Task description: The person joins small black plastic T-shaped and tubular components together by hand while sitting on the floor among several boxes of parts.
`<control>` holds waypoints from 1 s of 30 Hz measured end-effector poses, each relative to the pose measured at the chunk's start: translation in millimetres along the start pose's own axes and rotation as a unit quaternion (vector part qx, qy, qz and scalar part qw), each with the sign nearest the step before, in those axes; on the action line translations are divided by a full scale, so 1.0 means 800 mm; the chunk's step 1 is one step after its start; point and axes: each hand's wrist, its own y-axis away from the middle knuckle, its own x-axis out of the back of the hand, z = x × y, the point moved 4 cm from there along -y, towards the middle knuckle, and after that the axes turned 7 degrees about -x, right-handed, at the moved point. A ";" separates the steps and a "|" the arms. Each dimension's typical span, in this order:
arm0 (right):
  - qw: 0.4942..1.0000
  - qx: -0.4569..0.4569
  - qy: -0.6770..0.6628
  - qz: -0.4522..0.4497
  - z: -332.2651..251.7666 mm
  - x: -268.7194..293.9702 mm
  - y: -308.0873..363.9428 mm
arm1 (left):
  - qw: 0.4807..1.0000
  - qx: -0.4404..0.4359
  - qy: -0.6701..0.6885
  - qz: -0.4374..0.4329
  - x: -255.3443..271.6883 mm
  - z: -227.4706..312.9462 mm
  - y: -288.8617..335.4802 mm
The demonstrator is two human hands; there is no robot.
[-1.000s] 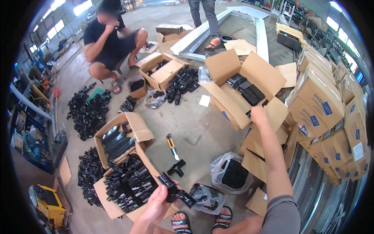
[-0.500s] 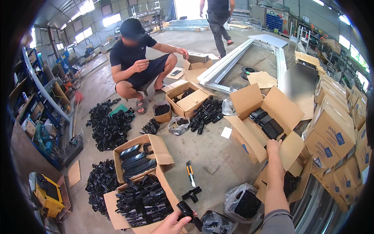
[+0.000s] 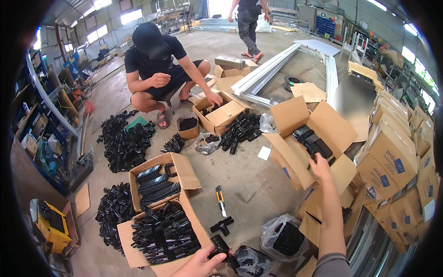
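My left hand (image 3: 206,264) is wrapped round a black tubular fitting (image 3: 218,244), low in the view beside an open carton heaped with similar black parts (image 3: 166,233). Reaching far out on the right, my right hand (image 3: 320,167) is inside another open carton (image 3: 288,157). Its fingers close on a black fitting (image 3: 314,151) at the near end of a neat row of black parts (image 3: 308,137); the fingertips are partly hidden. On the floor between my hands lie a T-shaped black fitting (image 3: 222,226) and a yellow-and-black utility knife (image 3: 220,201).
A co-worker (image 3: 159,69) squats at the far left, one hand in a small carton (image 3: 220,115). Another person (image 3: 249,27) walks behind. Black fittings pile (image 3: 124,147) on the left floor. Plastic bags (image 3: 282,237) sit near me; stacked cartons (image 3: 387,152) stand right.
My right hand has moved slightly left and deeper into the right carton, lowering its black fitting to the row. The co-worker has bent forward and reached into the small carton. The walking person moved left.
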 end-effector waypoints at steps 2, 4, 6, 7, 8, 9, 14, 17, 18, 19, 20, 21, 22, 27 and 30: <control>0.981 0.015 -0.187 0.051 0.020 0.017 -0.010 | 1.000 -0.013 0.009 -0.018 -0.005 0.009 -0.001; 0.874 0.002 -0.480 0.072 0.038 0.034 -0.013 | 0.999 -0.003 0.007 -0.049 -0.012 0.015 -0.001; 0.799 -0.027 -0.601 0.006 -0.053 0.058 0.050 | 0.999 -0.024 0.014 -0.027 -0.011 0.021 0.021; 0.708 -0.062 -0.702 -0.054 -0.107 0.077 0.093 | 0.999 -0.046 0.024 -0.015 -0.010 0.023 0.034; 0.714 -0.071 -0.694 -0.063 -0.136 0.100 0.138 | 0.997 -0.043 0.067 -0.004 -0.010 0.019 0.040; 0.688 -0.078 -0.709 -0.134 -0.170 0.116 0.179 | 0.993 -0.042 0.110 0.013 -0.012 0.024 0.045; 0.723 -0.281 -0.549 -0.312 -0.157 0.111 0.347 | 0.996 -0.039 0.074 0.010 -0.037 0.042 0.031; 0.760 -0.210 -0.451 -0.418 -0.225 0.149 0.426 | 0.997 -0.058 0.049 0.021 -0.036 0.040 0.049; 0.774 -0.165 -0.451 -0.412 -0.242 0.163 0.446 | 0.997 -0.060 0.050 0.018 -0.040 0.045 0.055; 0.787 -0.121 -0.450 -0.404 -0.257 0.177 0.465 | 0.996 -0.060 0.060 0.021 -0.045 0.048 0.061; 0.804 -0.082 -0.437 -0.395 -0.275 0.201 0.483 | 0.995 -0.062 0.068 0.023 -0.048 0.053 0.068; 0.820 -0.044 -0.424 -0.383 -0.288 0.217 0.497 | 0.996 -0.064 0.067 0.016 -0.052 0.052 0.072; 0.858 0.061 -0.406 -0.310 -0.293 0.219 0.503 | 0.994 -0.096 0.059 0.006 -0.055 0.052 0.076; 0.900 0.199 -0.345 -0.176 -0.331 0.245 0.549 | 0.987 -0.137 0.080 0.002 -0.063 0.059 0.099; 0.902 0.220 -0.335 -0.156 -0.337 0.248 0.568 | 0.984 -0.132 0.120 -0.003 -0.064 0.062 0.114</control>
